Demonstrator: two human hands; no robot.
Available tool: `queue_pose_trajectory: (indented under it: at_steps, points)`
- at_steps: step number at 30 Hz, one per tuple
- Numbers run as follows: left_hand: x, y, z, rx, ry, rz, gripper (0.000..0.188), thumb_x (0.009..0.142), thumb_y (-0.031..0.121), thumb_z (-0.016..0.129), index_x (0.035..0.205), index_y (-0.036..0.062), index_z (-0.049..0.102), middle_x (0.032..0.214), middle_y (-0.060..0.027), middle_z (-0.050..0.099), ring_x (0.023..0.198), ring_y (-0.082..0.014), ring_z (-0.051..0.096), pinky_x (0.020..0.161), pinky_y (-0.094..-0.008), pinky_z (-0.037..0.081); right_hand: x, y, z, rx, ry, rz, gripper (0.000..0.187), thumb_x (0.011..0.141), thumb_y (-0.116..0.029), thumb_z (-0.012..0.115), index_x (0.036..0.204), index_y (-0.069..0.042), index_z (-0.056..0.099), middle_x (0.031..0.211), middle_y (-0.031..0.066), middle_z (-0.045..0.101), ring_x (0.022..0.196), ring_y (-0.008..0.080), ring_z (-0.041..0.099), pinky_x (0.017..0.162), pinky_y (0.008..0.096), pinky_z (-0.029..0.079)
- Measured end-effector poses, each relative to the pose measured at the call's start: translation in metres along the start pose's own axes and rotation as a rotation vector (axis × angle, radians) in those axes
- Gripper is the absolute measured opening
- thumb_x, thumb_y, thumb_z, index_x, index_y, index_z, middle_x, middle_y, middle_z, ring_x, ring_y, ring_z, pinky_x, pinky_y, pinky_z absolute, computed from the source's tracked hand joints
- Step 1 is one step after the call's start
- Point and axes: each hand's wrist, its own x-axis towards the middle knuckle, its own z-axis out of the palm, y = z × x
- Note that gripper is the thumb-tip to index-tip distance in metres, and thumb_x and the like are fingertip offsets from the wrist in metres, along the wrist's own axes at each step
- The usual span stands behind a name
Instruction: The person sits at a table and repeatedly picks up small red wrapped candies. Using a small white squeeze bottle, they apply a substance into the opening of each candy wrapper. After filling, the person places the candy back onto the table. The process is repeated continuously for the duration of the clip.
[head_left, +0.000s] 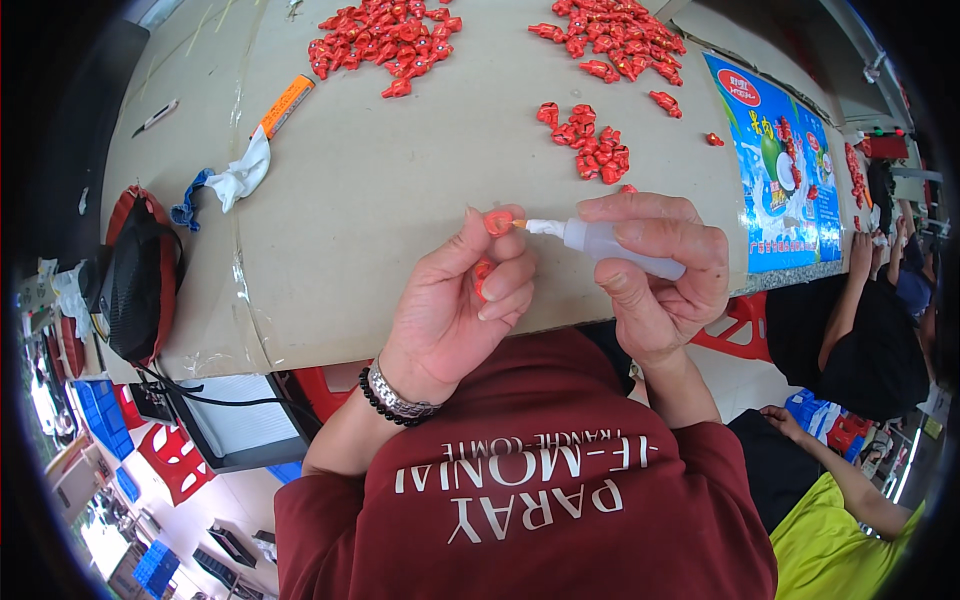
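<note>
My left hand (pixel 440 315) is closed, pinching a small glossy red piece (pixel 497 223) between thumb and fingertips. A second red piece (pixel 484 272) is tucked under its curled fingers, partly hidden. My right hand (pixel 675 275) grips a translucent white squeeze bottle (pixel 598 241), tilted nearly level. White wrapping (pixel 546 228) covers the bottle's neck, and its thin orange-tan tip points left, at or almost touching the pinched piece. Just beyond my hands lies a small cluster of red pieces (pixel 603 157) on the tan tabletop (pixel 400 160).
Larger heaps of red pieces lie at the far left (pixel 385 40) and far right (pixel 620 40). An orange tube-like item (pixel 288 105), crumpled white tissue (pixel 243 175), a pen-like tool (pixel 155 118) and a black-and-red bag-like object (pixel 140 275) occupy the left. A blue poster (pixel 765 165) and co-workers are rightward.
</note>
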Motion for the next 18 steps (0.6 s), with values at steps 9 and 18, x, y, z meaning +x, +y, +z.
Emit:
queue_pose_trajectory:
  at_steps: [9, 18]
  points:
    - [-0.002, -0.0024, -0.0041, 0.003, -0.05, 0.017, 0.033, 0.099, 0.03, 0.044, 0.111, 0.0002, 0.054, 0.08, -0.0022, 0.047, 0.06, -0.0099, 0.04, 0.047, -0.0224, 0.034, -0.0011, -0.0029, 0.0004, -0.015, -0.031, 0.028, 0.028, 0.083, -0.011, 0.07, 0.102, -0.006, 0.051, 0.1, 0.0209, 0.064, 0.082, 0.0183, 0.062, 0.067, 0.0253, 0.05]
    - [-0.0035, -0.0025, -0.0017, 0.058, 0.004, 0.019, 0.027, 0.098, 0.028, 0.046, 0.105, 0.0044, 0.059, 0.076, 0.0015, 0.045, 0.059, -0.0095, 0.038, 0.049, -0.0219, 0.031, -0.001, -0.0031, 0.0043, 0.055, 0.066, -0.002, 0.026, 0.078, -0.002, 0.071, 0.099, 0.004, 0.056, 0.09, 0.0209, 0.066, 0.081, 0.0238, 0.064, 0.07, 0.0308, 0.051]
